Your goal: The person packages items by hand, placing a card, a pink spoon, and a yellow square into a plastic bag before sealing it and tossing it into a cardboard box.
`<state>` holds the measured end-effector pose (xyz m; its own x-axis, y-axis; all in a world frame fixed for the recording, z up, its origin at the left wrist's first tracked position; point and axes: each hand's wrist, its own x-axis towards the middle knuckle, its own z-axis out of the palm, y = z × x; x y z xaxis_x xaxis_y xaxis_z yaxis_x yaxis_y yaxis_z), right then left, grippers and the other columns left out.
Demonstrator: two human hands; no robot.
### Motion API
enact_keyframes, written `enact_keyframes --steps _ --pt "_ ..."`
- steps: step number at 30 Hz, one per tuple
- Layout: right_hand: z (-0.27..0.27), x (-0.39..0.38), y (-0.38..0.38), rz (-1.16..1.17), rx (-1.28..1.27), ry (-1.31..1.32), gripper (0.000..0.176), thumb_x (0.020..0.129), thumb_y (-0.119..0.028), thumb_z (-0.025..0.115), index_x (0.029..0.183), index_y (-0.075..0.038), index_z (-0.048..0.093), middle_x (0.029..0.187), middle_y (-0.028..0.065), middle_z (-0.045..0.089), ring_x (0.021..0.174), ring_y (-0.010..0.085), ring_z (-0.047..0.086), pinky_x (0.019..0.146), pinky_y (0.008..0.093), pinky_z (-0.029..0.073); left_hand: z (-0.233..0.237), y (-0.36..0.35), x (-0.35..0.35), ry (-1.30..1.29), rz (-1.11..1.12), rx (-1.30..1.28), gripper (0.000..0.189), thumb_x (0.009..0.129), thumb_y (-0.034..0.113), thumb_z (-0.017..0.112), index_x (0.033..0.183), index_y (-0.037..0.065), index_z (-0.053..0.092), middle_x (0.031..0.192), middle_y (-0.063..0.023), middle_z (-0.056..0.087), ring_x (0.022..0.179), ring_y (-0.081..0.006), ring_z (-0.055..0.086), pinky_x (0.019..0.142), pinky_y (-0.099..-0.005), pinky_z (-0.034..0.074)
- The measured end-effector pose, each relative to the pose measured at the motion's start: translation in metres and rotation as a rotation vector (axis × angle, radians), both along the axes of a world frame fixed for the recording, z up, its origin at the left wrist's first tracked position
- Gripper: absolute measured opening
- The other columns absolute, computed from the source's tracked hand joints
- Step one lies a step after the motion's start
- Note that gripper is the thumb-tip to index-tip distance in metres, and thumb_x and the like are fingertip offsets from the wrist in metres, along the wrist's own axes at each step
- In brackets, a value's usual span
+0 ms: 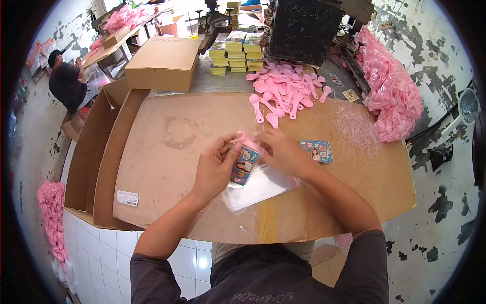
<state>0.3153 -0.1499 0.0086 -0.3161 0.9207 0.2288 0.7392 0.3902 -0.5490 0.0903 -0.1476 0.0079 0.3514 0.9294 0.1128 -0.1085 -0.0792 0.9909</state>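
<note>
My left hand (pixel 215 164) is closed on a small clear plastic bag with a blue printed card (pixel 243 167) inside, held tilted above the cardboard. A pink plastic scoop (pixel 246 139) shows at the top of this bag, between my two hands. My right hand (pixel 283 152) has its fingers pinched at the bag's upper right edge; its fingertips are partly hidden. Below them lies a stack of clear plastic bags (pixel 263 192). Several more blue cards (pixel 319 151) rest just right of my right hand. Ahead spreads a pile of pink scoops (pixel 283 88).
A cardboard sheet (pixel 162 177) covers the table. Behind it stand a closed carton (pixel 162 58) and stacked cards (pixel 235 50). An open carton (pixel 83 167) is at left. Plastic strips (pixel 357 124) and a bulging bag of pink scoops (pixel 390 91) lie right. Another person (pixel 68 83) sits far left.
</note>
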Motion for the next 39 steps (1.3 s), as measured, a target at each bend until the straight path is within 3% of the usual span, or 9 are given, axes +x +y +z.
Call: enact_keyframes --steps 3,9,15,21,24,27,32,35,39 --pt "-0.004 -0.009 0.007 0.004 0.160 -0.133 0.026 0.084 -0.011 0.072 0.108 -0.002 0.071 0.101 0.0173 0.068 0.089 0.0350 0.068 0.080 0.0424 0.054 0.001 0.000 0.000 -0.035 -0.016 -0.002 0.035 0.104 0.007 0.062 0.137 -0.005 0.056 0.108 -0.0112 0.074 0.091 -0.0082 0.069 0.077 -0.0230 0.056" --pt "0.021 0.016 0.007 -0.146 -0.016 0.401 0.015 0.091 -0.011 0.067 0.098 -0.001 0.074 0.091 0.0121 0.070 0.082 0.0228 0.065 0.077 0.0360 0.052 0.004 -0.005 0.000 -0.064 -0.070 0.004 0.037 0.103 0.004 0.062 0.139 -0.003 0.055 0.106 -0.0095 0.074 0.090 -0.0074 0.070 0.076 -0.0217 0.056" --pt "0.050 0.050 -0.013 -0.125 0.137 0.457 0.014 0.096 -0.008 0.062 0.099 -0.001 0.074 0.090 0.0066 0.067 0.078 0.0162 0.061 0.074 0.0311 0.048 0.002 -0.008 0.003 -0.003 -0.079 0.003 0.037 0.102 0.005 0.064 0.138 -0.002 0.057 0.101 -0.0069 0.074 0.089 -0.0074 0.070 0.076 -0.0212 0.056" --pt "0.061 0.039 -0.024 0.005 0.147 0.209 0.012 0.097 -0.007 0.063 0.102 -0.001 0.072 0.092 0.0061 0.066 0.078 0.0167 0.060 0.073 0.0329 0.048 -0.003 -0.009 0.004 0.025 -0.129 -0.011 0.033 0.104 0.006 0.062 0.135 -0.004 0.060 0.106 -0.0084 0.075 0.094 -0.0089 0.069 0.081 -0.0236 0.057" --pt "0.061 0.029 -0.029 0.035 0.070 0.203 0.025 0.098 -0.004 0.062 0.122 -0.003 0.068 0.102 0.0087 0.068 0.089 0.0203 0.064 0.079 0.0345 0.051 -0.005 -0.009 0.005 0.051 -0.181 -0.003 0.031 0.105 0.007 0.061 0.133 -0.005 0.061 0.111 -0.0091 0.074 0.098 -0.0101 0.068 0.084 -0.0249 0.057" --pt "0.050 0.008 -0.032 0.102 0.095 0.377 0.043 0.105 -0.016 0.057 0.146 -0.004 0.053 0.130 0.0151 0.065 0.113 0.0260 0.063 0.096 0.0373 0.050 -0.006 -0.013 0.009 0.002 -0.204 0.000 0.030 0.105 0.010 0.062 0.131 -0.006 0.063 0.113 -0.0093 0.074 0.100 -0.0098 0.068 0.086 -0.0255 0.057" --pt "0.054 0.005 -0.040 0.436 -0.295 0.555 0.054 0.112 -0.031 0.044 0.158 -0.002 0.039 0.158 0.0139 0.047 0.140 0.0288 0.048 0.117 0.0422 0.036 0.003 -0.013 0.002 -0.010 -0.337 -0.130 0.031 0.105 0.011 0.062 0.132 -0.004 0.063 0.115 -0.0070 0.073 0.098 -0.0085 0.067 0.087 -0.0254 0.055" --pt "0.052 0.014 -0.031 0.482 -0.388 0.821 0.049 0.110 -0.026 0.049 0.154 -0.003 0.044 0.156 0.0104 0.049 0.137 0.0246 0.050 0.114 0.0405 0.039 0.002 -0.013 0.004 -0.109 -0.367 -0.139 0.028 0.107 0.017 0.061 0.127 -0.001 0.065 0.106 -0.0074 0.074 0.089 -0.0102 0.070 0.078 -0.0259 0.057" --pt "0.065 0.013 -0.034 0.463 -0.246 0.558 0.032 0.103 -0.018 0.063 0.132 -0.005 0.066 0.132 0.0098 0.066 0.120 0.0204 0.062 0.102 0.0364 0.049 0.008 -0.013 0.000 -0.143 -0.500 -0.199 0.031 0.107 0.023 0.061 0.128 0.001 0.063 0.105 -0.0081 0.074 0.089 -0.0113 0.070 0.079 -0.0260 0.056"
